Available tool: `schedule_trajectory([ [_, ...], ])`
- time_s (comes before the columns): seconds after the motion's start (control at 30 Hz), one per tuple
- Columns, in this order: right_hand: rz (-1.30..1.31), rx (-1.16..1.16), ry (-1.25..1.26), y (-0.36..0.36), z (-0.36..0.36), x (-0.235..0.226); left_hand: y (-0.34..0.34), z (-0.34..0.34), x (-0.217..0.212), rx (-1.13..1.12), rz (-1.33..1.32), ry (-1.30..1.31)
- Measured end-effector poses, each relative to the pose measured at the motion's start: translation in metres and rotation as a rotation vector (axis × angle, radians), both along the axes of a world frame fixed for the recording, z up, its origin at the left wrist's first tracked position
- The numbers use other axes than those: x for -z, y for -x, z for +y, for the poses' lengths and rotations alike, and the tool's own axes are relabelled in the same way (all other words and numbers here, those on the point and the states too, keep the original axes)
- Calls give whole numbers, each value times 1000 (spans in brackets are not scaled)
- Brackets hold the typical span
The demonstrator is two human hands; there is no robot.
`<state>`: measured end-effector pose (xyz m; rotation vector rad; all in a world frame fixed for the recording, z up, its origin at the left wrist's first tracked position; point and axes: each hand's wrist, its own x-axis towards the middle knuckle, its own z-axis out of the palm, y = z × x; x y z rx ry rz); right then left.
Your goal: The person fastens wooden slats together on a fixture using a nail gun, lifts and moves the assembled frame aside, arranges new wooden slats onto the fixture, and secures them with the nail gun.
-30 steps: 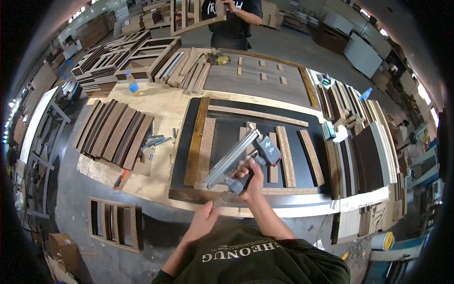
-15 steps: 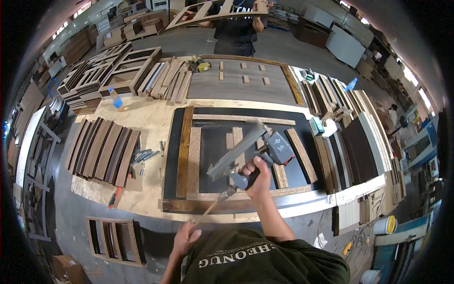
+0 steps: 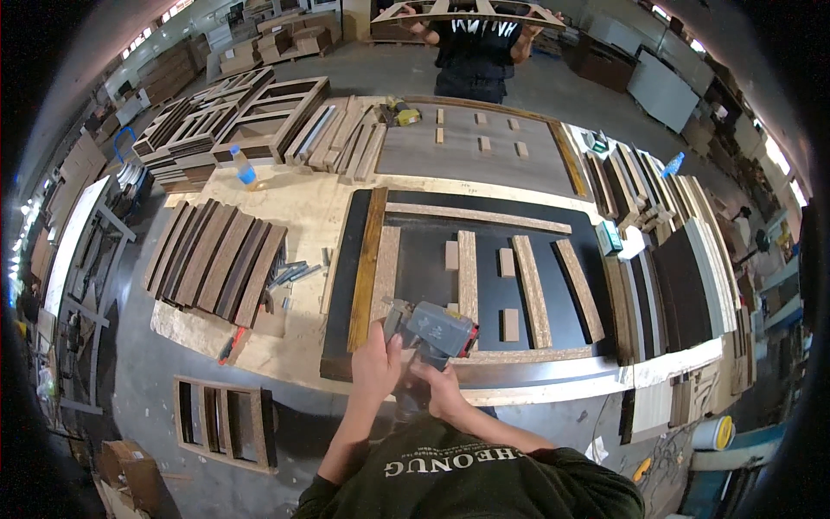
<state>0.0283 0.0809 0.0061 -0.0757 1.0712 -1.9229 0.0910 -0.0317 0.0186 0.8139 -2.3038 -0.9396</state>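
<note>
A grey and black pneumatic nail gun is held close to my body, over the near edge of a dark panel. My right hand grips it from below at the handle. My left hand is closed at its long magazine, on the left side. The fingers of both hands are partly hidden. Wood strips lie on the panel, among them a brown strip along the left and an upright strip near the middle. Small wood blocks lie between the strips.
Left of the panel stand a row of wood strips, loose grey staple strips and a bottle. Stacked boards line the right side. Across the table, another person holds a wooden frame. A small frame sits lower left.
The nail gun has come down toward my body and turned. My left hand has moved from the air hose up to the gun. The other person's frame sits higher and further right in view.
</note>
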Motion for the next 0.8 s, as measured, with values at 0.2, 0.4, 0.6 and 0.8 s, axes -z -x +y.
schedule_trajectory([
  [0.2, -24, -18, -10, 1, -6, 13, 1, -9, 7, -21, -33, -25],
  [0.4, 476, -237, 75, 10, -1, 12, -28, -6, 25, -50, 285, -82],
  [0.6, 1342, -499, 34, 20, -7, -7, -61, 2, -8, 62, 227, -949],
  [0.8, 1416, -272, -50, 38, 8, -52, -133, -46, 91, 237, -370, 85],
])
